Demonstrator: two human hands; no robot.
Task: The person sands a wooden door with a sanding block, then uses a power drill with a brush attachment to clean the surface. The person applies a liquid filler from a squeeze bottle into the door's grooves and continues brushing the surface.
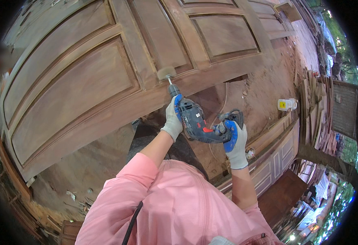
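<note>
The round head (166,73) on the drill (192,120) is blurred, its texture lost, and the right grip (236,141) hides part of the tool. The paneled door (72,79) runs past the top edge, the pink jacket (175,204) past the bottom. A smeared patch (1,61) at far left is unidentifiable.

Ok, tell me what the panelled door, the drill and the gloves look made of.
Panelled door: probably wood, matte brown, judging by its uneven tone and framed panels.
Drill: likely hard plastic casing, dark and dusty, going by its moulded shape.
Gloves: pale fabric, apparently knitted, from the snug cuffs; the blue coating could be rubber.
</note>
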